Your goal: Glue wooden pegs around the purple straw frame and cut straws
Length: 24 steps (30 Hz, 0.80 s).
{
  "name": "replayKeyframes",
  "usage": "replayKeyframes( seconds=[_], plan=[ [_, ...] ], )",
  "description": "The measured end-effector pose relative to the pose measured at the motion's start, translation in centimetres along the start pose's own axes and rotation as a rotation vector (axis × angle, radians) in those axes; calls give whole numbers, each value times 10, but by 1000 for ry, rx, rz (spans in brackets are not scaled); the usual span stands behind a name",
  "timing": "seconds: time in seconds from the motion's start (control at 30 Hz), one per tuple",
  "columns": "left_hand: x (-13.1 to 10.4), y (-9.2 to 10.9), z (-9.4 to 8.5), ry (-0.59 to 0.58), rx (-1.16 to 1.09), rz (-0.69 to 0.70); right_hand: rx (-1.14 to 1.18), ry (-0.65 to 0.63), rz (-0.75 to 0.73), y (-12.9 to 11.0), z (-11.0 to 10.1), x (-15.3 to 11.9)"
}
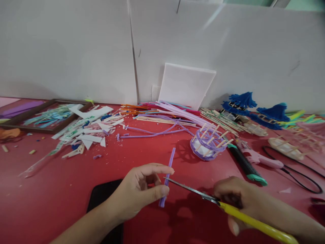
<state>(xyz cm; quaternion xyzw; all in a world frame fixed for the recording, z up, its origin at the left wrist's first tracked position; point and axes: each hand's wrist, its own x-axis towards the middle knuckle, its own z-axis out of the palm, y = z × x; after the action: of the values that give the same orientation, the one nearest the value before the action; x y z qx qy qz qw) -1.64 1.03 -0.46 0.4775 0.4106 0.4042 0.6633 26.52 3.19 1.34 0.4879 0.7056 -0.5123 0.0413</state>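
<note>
A short bundle of purple pipe cleaner (172, 158) stands upright in the pinch of my left hand (144, 188), between thumb and fingers. My right hand (241, 200) grips scissors with yellow handles (254, 222). Their blades point left, and the tip touches the purple strip between my left thumb and index finger. Beyond my hands sits a small round basket of purple pipe cleaner and wooden sticks (207, 144). Long purple pipe cleaners (152, 135) lie farther back on the red table (76, 189).
A black phone-like object (105, 195) lies under my left forearm. Paper scraps (93, 130) and a brown frame (54, 128) are on the left. To the right are a green-and-black tool (245, 164), a pink glue gun (261, 159) with its cable, and blue-roofed models (274, 113).
</note>
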Motion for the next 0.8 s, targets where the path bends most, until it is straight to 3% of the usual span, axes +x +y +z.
replayKeyframes(
  seconds=[0.43, 0.7, 0.8],
  plan=[
    [-2, 5, 1, 67, -14, -10, -63, 159, -81, 5, 12, 5],
    [0, 5, -2, 175, 78, -3, -139, 253, -97, 1, 12, 9],
    [2, 6, -4, 256, 98, -36, -181, 374, -76, 2, 7, 14]
  ],
)
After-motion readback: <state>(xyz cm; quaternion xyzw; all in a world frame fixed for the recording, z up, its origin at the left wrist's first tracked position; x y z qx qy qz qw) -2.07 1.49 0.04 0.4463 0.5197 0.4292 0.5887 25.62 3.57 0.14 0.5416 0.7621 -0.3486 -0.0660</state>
